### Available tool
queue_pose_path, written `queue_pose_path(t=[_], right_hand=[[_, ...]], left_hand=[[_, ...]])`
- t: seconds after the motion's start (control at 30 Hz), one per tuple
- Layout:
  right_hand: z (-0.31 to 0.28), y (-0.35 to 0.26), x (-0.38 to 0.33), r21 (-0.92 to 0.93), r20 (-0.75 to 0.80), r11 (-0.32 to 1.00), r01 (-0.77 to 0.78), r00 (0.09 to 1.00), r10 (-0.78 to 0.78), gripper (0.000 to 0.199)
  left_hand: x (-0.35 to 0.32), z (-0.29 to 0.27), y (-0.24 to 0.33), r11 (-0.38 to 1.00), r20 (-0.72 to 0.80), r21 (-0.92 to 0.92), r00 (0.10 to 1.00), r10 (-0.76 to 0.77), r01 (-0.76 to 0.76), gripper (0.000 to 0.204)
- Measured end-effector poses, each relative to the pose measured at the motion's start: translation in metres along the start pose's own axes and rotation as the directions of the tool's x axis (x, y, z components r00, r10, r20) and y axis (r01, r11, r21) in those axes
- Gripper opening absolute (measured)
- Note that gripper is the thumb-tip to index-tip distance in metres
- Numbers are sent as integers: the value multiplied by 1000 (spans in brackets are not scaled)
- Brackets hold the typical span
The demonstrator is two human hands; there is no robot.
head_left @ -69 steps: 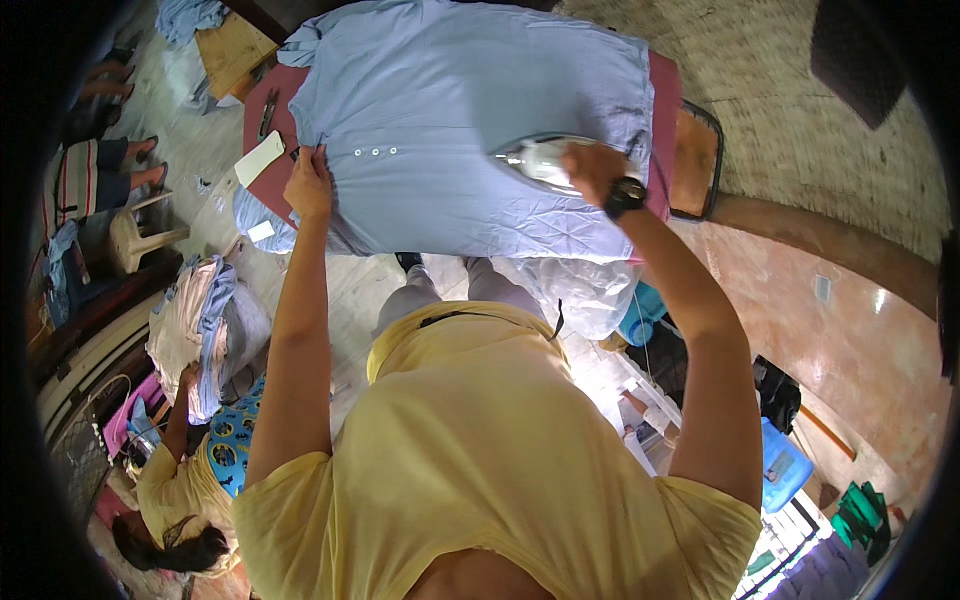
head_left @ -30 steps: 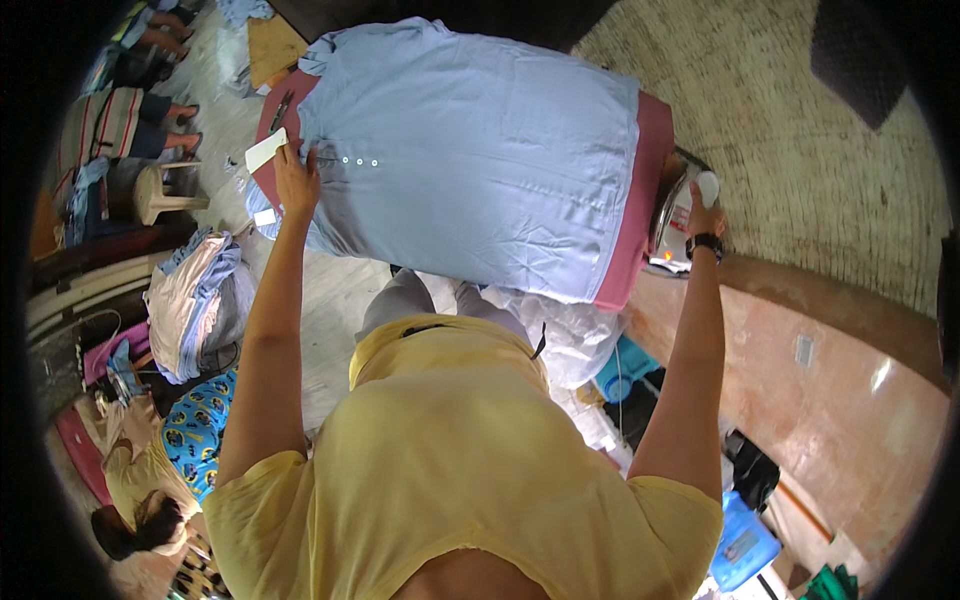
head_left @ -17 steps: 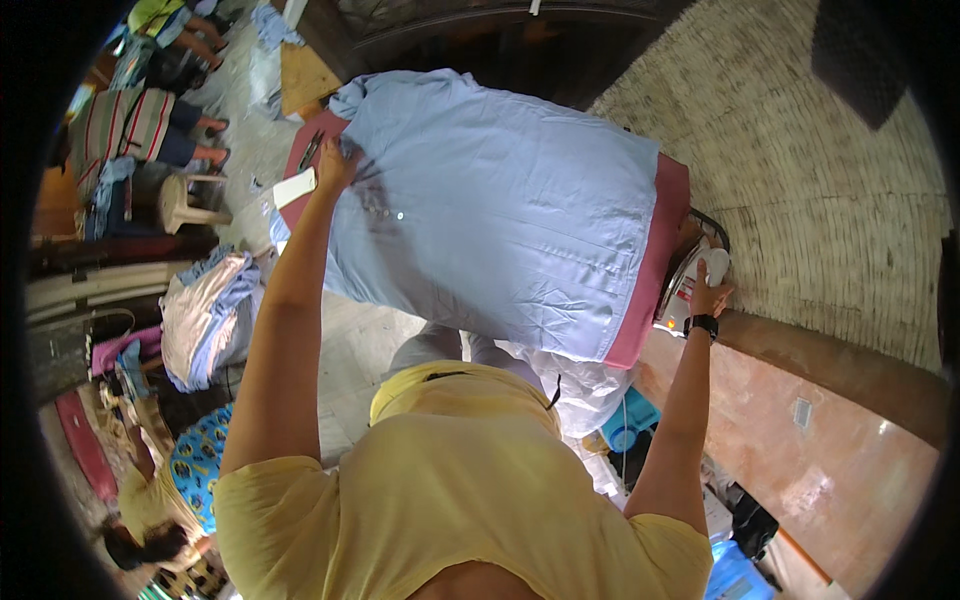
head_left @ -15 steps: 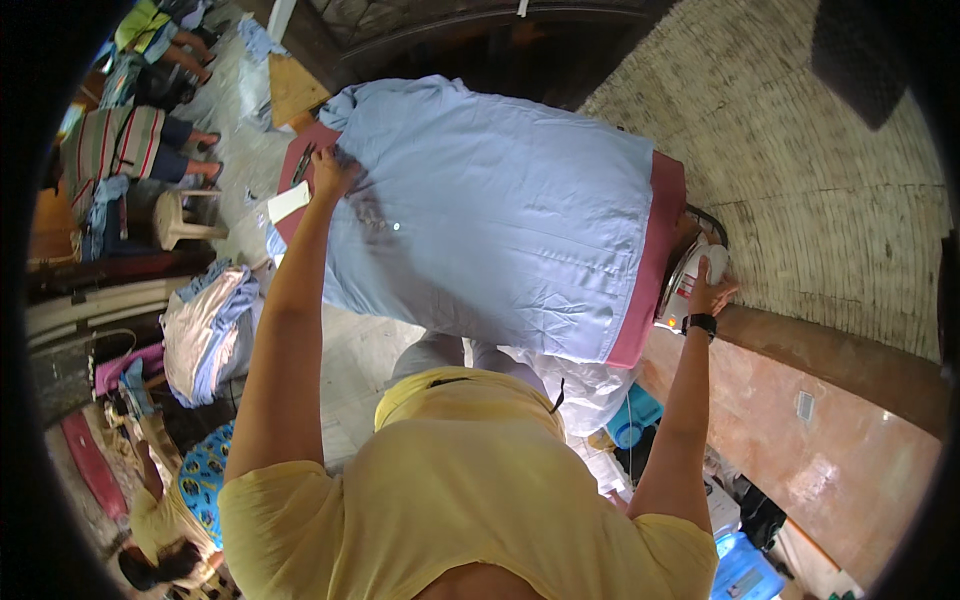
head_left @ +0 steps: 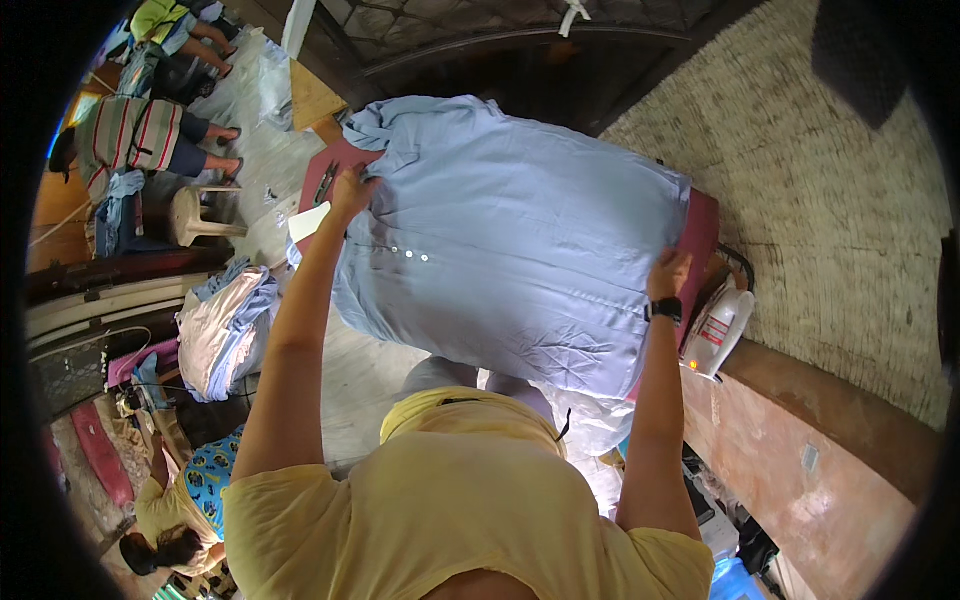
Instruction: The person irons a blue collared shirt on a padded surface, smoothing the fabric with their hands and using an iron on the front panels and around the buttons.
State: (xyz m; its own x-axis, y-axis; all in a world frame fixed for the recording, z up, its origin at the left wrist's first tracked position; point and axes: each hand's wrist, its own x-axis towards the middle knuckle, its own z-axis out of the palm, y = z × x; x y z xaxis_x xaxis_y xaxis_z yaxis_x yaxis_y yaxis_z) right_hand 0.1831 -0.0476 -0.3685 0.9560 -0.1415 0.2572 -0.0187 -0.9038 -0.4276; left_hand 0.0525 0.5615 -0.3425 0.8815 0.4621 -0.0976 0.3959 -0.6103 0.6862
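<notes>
A light blue shirt [head_left: 500, 210] lies spread over a dark red ironing board [head_left: 702, 225], with a row of white buttons [head_left: 409, 254] on its left part. My left hand [head_left: 352, 192] pinches the cloth near the shirt's left edge. On the opposite side, my right hand [head_left: 667, 273] has its fingers closed on the right edge. Just beyond that hand, a white and red iron [head_left: 718, 328] rests at the board's right end, apart from my fingers, a small orange light glowing on it. Dark scissors [head_left: 325, 183] lie at the board's left end.
A white card-like piece [head_left: 309, 222] sits beside my left wrist. A heap of clothes [head_left: 228, 335] stands on the left, near a plastic stool [head_left: 205, 215]. Several people are around the left side. A ledge [head_left: 830, 405] runs along the right.
My right hand has left the iron and moved left onto the shirt's right edge. More buttons show beside my left hand, which stays by the left edge. The whole view has shifted slightly.
</notes>
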Motion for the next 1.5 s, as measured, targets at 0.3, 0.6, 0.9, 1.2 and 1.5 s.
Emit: queue_pose_path(t=[0.3,0.6,0.9,1.2,1.5], right_hand=[[-47,9,94,590,-65,804,-68,989,131,20],[-29,46,210,-249,138,955,160,982,-128,24],[-72,53,-116,-172,166,985,1,986,28,40],[-86,19,-156,360,53,898,-255,966,253,25],[-95,78,-183,199,125,934,-297,953,277,26]], left_hand=[[58,-37,129,749,-364,-503,892,270,-432,29],[78,-4,171,773,-269,1,744,611,-634,43],[-162,9,-20,956,-303,284,938,165,-76,37],[-190,48,34,999,-399,-50,916,-35,17,24],[-234,53,12,996,-413,59,910,-36,66,26]])
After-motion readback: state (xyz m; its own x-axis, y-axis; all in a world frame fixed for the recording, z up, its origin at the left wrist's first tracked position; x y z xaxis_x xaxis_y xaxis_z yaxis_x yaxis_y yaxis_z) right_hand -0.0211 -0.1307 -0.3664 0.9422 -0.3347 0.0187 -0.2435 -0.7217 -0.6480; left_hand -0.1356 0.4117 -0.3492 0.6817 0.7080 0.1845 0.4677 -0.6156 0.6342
